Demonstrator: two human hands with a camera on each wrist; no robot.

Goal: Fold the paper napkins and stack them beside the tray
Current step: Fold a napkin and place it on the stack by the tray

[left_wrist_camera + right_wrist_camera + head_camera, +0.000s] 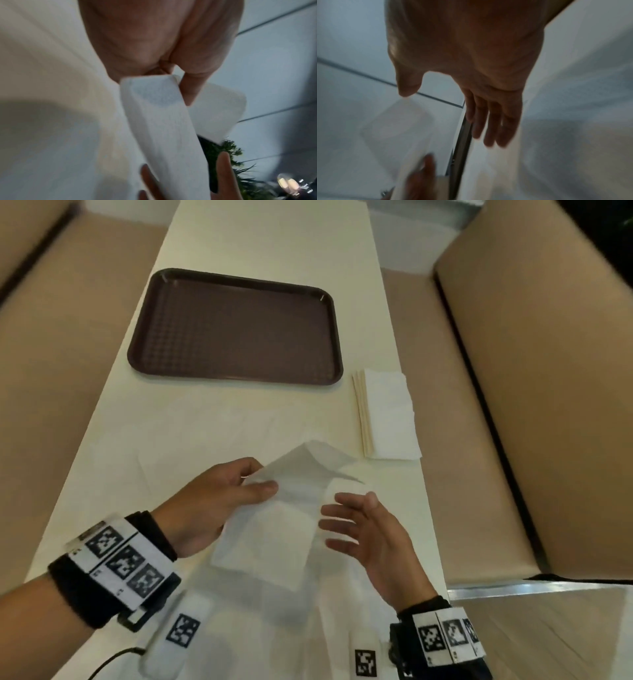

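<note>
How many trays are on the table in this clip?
1. The brown tray lies on the table's far half, left of centre, nothing on it. A napkin stack sits off its near right corner. No other tray shows in any view.

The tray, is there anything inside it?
Nothing shows inside the brown tray; its whole ribbed floor is in view. The folded napkin stack lies on the table beside its near right corner. The left hand pinches another napkin; the right hand is open beside it.
</note>
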